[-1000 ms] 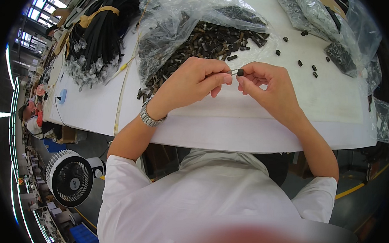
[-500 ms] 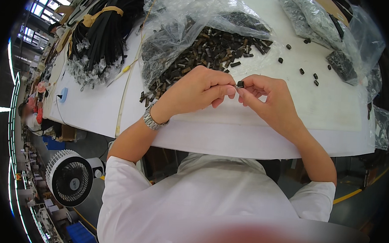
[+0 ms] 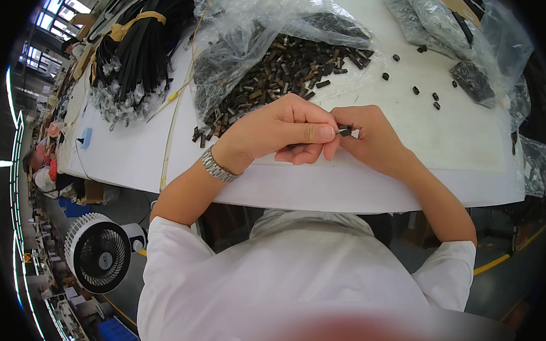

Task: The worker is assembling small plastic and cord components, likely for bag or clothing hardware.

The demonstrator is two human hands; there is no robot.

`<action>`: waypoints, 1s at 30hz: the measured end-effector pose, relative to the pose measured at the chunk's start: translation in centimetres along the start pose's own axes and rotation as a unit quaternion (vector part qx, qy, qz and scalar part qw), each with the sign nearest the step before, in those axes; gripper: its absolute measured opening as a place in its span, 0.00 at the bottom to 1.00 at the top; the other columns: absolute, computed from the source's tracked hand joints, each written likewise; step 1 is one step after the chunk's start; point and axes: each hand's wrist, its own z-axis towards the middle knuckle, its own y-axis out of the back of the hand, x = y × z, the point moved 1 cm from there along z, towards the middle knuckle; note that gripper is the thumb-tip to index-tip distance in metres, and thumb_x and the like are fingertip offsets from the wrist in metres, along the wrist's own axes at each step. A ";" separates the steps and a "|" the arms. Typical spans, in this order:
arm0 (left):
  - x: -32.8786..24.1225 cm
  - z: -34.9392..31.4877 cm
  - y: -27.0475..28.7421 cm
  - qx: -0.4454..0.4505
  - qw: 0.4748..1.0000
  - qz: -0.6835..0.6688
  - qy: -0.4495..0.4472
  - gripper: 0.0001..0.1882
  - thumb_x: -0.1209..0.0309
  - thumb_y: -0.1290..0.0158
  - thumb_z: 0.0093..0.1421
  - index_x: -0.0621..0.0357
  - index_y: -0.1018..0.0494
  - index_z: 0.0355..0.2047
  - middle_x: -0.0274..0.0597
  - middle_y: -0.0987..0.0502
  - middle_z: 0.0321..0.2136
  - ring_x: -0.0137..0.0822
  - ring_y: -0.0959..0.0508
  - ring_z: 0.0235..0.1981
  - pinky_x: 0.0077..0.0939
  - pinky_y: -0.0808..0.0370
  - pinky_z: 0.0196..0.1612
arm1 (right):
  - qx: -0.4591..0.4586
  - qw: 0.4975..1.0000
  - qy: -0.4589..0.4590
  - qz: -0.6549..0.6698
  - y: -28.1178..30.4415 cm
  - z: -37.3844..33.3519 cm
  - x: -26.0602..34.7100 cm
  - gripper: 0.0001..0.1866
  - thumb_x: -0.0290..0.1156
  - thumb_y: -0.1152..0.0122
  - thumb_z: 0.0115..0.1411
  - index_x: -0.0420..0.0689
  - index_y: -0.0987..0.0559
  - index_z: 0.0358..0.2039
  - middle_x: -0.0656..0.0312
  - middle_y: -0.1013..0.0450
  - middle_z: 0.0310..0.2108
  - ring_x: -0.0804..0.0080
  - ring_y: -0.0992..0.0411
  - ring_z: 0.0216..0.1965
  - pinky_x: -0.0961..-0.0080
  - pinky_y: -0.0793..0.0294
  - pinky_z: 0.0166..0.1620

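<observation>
My left hand [image 3: 299, 132], with a metal watch on its wrist, is closed in a pinch over the table. From its thumb and forefinger sticks a thin pale tip, its kind mostly hidden by the fingers. Against this tip my right hand [image 3: 369, 138] pinches a small black block-shaped piece [image 3: 346, 131]. The fingertips of both hands meet around the piece. Just beyond my left hand, a heap of small dark brown and black pieces [image 3: 289, 70] spills from a clear plastic bag [image 3: 229, 59].
Several loose black pieces [image 3: 416, 90] lie on the white table [image 3: 463, 148] to the right. Clear bags [image 3: 426, 22] stand at the far right. A tied bundle of black straps [image 3: 144, 49] lies far left, near a yellow-marked cord [image 3: 172, 96]. A fan [image 3: 102, 254] stands below the table, left.
The black piece and my right hand have turned and moved slightly nearer me. My left thumb now lies flatter along the forefinger, with the thin tip against the piece.
</observation>
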 end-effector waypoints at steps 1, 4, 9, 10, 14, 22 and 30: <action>0.0 0.0 0.1 -0.001 1.000 -0.001 -0.006 0.21 0.58 0.48 0.74 0.63 0.21 0.32 0.31 0.29 0.13 0.16 0.39 0.11 0.15 0.46 0.14 | 0.003 1.000 0.000 -0.005 -0.2 0.0 0.1 0.06 0.21 0.40 0.66 0.35 0.17 0.42 0.60 0.18 0.32 0.76 0.20 0.31 0.80 0.22 0.38; 0.4 -0.2 1.9 -0.036 0.999 -0.027 -0.028 0.20 0.59 0.49 0.75 0.63 0.21 0.32 0.31 0.29 0.13 0.16 0.40 0.10 0.13 0.46 0.14 | -0.116 0.969 -0.089 0.199 -0.2 0.2 1.7 0.10 0.21 0.40 0.67 0.36 0.18 0.47 0.60 0.18 0.35 0.77 0.20 0.32 0.80 0.20 0.41; 1.2 -0.2 2.4 -0.019 0.999 -0.017 -0.020 0.21 0.59 0.50 0.75 0.63 0.20 0.33 0.30 0.28 0.14 0.16 0.40 0.11 0.14 0.45 0.14 | -0.164 0.949 -0.051 0.265 -0.9 -1.3 2.1 0.10 0.22 0.36 0.66 0.34 0.18 0.47 0.59 0.18 0.34 0.78 0.20 0.33 0.80 0.20 0.43; 1.5 -0.2 2.1 -0.007 1.000 -0.004 -0.001 0.21 0.58 0.50 0.75 0.62 0.20 0.34 0.30 0.28 0.15 0.16 0.39 0.11 0.14 0.44 0.15 | -0.159 0.951 -0.069 0.256 -1.2 -1.7 2.1 0.10 0.22 0.35 0.65 0.33 0.18 0.46 0.59 0.18 0.33 0.78 0.20 0.33 0.81 0.21 0.43; 2.7 0.3 1.4 0.003 0.999 0.029 0.027 0.19 0.59 0.49 0.74 0.62 0.19 0.35 0.30 0.26 0.16 0.16 0.36 0.13 0.14 0.41 0.16 | -0.195 0.970 -0.113 0.089 0.2 -3.4 2.0 0.08 0.23 0.33 0.64 0.34 0.17 0.42 0.60 0.19 0.31 0.78 0.22 0.32 0.80 0.22 0.40; 3.2 1.6 2.0 -0.069 0.994 0.076 0.022 0.15 0.63 0.45 0.71 0.63 0.18 0.35 0.32 0.23 0.19 0.18 0.33 0.14 0.16 0.39 0.18 | -0.180 0.941 -0.157 -0.241 7.2 -2.4 -2.7 0.13 0.27 0.32 0.62 0.40 0.17 0.47 0.58 0.22 0.30 0.68 0.25 0.29 0.71 0.24 0.37; 2.7 2.1 3.1 -0.310 0.942 0.098 -0.080 0.10 0.67 0.40 0.66 0.62 0.19 0.33 0.30 0.23 0.23 0.18 0.34 0.15 0.17 0.41 0.17 | -0.080 0.941 0.089 -0.316 0.9 5.7 -5.6 0.10 0.29 0.34 0.62 0.43 0.19 0.44 0.58 0.22 0.41 0.53 0.22 0.40 0.59 0.23 0.42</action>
